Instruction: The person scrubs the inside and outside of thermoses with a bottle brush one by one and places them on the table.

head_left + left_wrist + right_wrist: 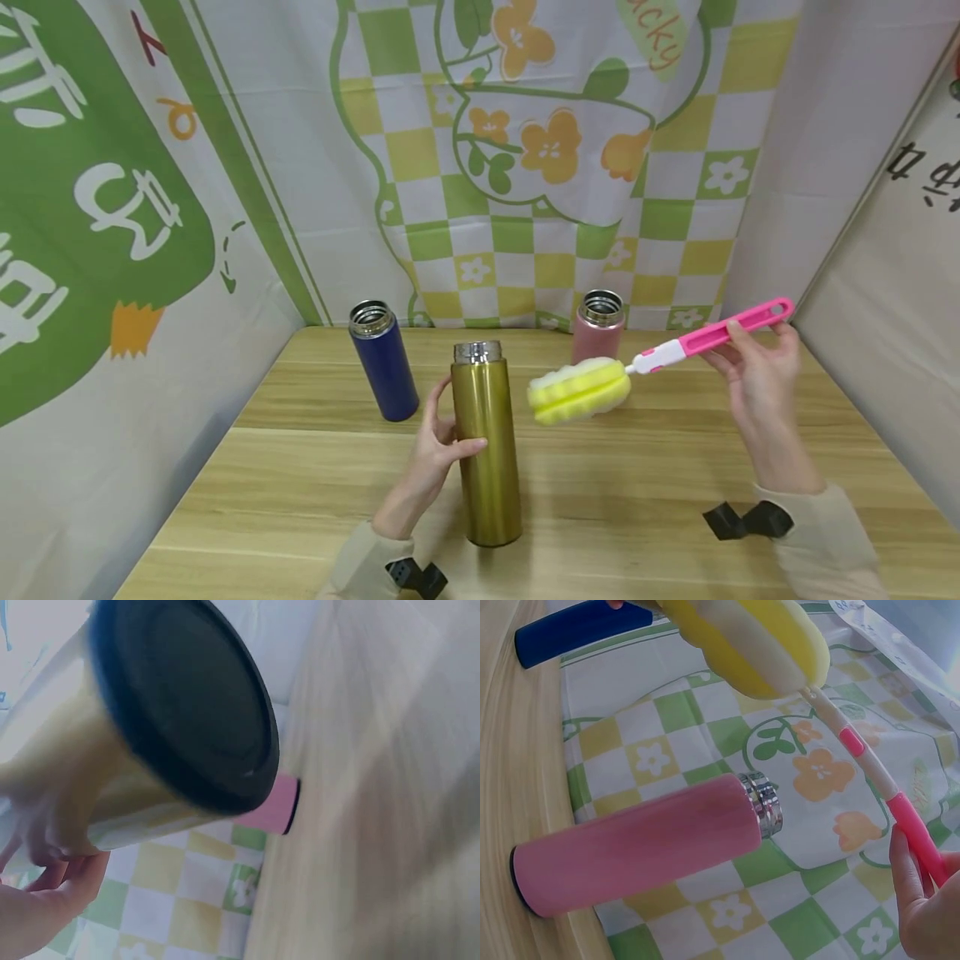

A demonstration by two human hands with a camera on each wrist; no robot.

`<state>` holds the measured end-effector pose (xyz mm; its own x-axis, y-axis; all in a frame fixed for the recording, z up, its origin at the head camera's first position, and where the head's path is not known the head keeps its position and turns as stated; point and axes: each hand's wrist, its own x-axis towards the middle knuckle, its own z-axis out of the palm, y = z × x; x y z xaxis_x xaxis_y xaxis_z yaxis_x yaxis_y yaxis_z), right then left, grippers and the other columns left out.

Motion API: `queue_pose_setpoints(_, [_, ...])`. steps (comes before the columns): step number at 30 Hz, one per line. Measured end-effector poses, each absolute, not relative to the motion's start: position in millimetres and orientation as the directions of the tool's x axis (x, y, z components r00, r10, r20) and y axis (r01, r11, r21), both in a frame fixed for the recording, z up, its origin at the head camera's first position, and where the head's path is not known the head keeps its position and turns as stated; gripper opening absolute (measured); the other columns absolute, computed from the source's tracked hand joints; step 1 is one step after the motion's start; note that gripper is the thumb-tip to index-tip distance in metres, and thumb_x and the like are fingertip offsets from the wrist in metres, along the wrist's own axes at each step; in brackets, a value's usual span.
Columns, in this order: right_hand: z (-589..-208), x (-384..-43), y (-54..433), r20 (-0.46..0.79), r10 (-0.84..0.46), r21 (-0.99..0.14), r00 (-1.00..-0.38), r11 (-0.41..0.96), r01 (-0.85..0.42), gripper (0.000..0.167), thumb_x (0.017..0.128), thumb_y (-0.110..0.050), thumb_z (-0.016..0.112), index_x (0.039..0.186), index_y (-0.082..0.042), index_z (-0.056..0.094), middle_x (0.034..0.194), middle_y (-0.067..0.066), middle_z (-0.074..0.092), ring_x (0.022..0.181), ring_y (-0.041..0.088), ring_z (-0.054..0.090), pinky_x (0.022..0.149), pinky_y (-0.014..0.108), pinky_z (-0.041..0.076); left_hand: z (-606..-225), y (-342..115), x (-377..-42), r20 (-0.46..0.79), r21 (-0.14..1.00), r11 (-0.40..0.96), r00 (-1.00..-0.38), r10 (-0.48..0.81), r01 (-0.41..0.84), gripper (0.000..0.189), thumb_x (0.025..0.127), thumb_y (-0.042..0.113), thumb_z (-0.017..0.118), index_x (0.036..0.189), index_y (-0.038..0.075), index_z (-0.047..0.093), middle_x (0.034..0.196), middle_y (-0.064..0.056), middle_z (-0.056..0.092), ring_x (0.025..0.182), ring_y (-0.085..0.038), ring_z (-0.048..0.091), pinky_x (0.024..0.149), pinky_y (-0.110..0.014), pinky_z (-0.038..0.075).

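Note:
My left hand grips a tall gold vacuum flask around its side, thumb across the front. The flask has an uncovered steel mouth, and its dark base faces the left wrist camera, lifted off the table. In my right hand a bottle brush is held by its pink handle. The brush's yellow-and-white sponge head points left, to the right of the gold flask and apart from it. In the head view the sponge partly covers a pink flask, seen nearly whole in the right wrist view.
A lidless blue flask stands at the back left of the wooden table. The pink flask, also lidless, stands at the back right. Behind them hangs a checked, flowered cloth; printed cloth walls flank both sides.

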<state>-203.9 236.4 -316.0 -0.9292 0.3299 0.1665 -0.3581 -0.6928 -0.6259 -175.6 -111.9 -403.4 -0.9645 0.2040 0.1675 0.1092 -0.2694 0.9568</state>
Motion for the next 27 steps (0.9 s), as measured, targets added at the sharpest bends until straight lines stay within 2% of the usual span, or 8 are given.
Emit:
queue_pose_setpoints(5, [-319,-200,239,0.167,0.305,-0.665,-0.938,-0.667,-0.336,0.05,0.077,0.005,0.061,0.114,-0.008,0.03,0.083,0.017,0.059,0.07,0.027,0.064,0.069,0.036,0.05,-394,-117,-179,0.191,0.948,-0.275,-0.976,0.101,0.157,0.094,0.067,-0.006,0.067,0.137,0.022,0.011,0.092,-0.007,0.064,0.088,-0.02,0.059,0.078,-0.033,0.044])
queue_pose_setpoints(10, [-323,-197,238,0.2,0.274,-0.684,-0.941,-0.649,-0.334,0.05,0.078,0.005,0.06,0.115,-0.007,0.027,0.082,0.018,0.061,0.071,0.027,0.064,0.068,0.034,0.051,-384,-121,-181,0.22,0.928,-0.317,-0.974,0.045,0.195,0.093,0.068,-0.008,0.064,0.137,0.021,0.009,0.103,-0.014,0.059,0.092,-0.021,0.058,0.08,-0.034,0.044])
queue_pose_setpoints(18, [-330,-193,237,0.236,0.248,-0.714,-0.94,-0.611,-0.34,0.046,0.08,0.006,0.057,0.113,-0.007,0.028,0.079,0.015,0.063,0.067,0.026,0.064,0.067,0.033,0.051,-369,-123,-184,0.267,0.883,-0.386,-0.962,-0.057,0.268,0.088,0.069,-0.016,0.057,0.134,0.022,0.011,0.104,-0.011,0.056,0.09,-0.02,0.058,0.077,-0.032,0.046])
queue_pose_setpoints(27, [-336,-188,236,0.241,0.216,-0.769,-0.946,-0.552,-0.322,0.049,0.081,0.004,0.057,0.116,-0.009,0.026,0.081,0.014,0.063,0.069,0.024,0.065,0.067,0.031,0.051,-358,-123,-184,0.29,0.844,-0.423,-0.944,-0.157,0.33,0.088,0.07,-0.015,0.057,0.134,0.025,0.011,0.11,-0.012,0.053,0.095,-0.021,0.056,0.081,-0.032,0.045])
